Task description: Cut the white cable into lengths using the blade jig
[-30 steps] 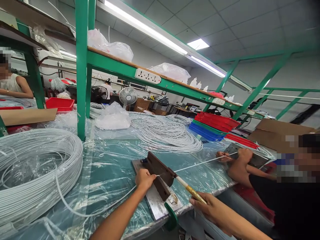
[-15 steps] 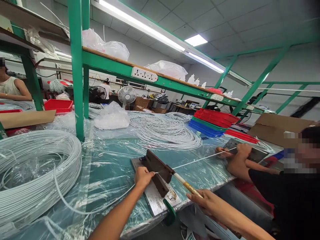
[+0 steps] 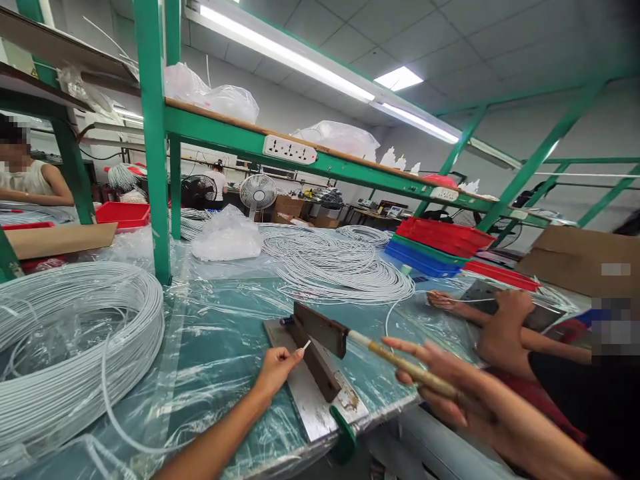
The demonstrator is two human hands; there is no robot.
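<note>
Head view: one cable point(image 3: 307, 345) is pinched between thumb and finger of the left grip point(image 3: 276, 369), its tip held at the cutter point(image 3: 324, 377). The cutter's handle point(image 3: 386, 353) is loosely wrapped by the right grip point(image 3: 445, 380); the blade point(image 3: 317, 327) is raised. One thick coil point(image 3: 145, 320) lies left of the left grip; looser coils point(image 3: 340, 267) are spread beyond both grips on the bench point(image 3: 225, 313). Beyond the right grip, red, green and blue trays point(image 3: 443, 238) are stacked, their contents hidden.
</note>
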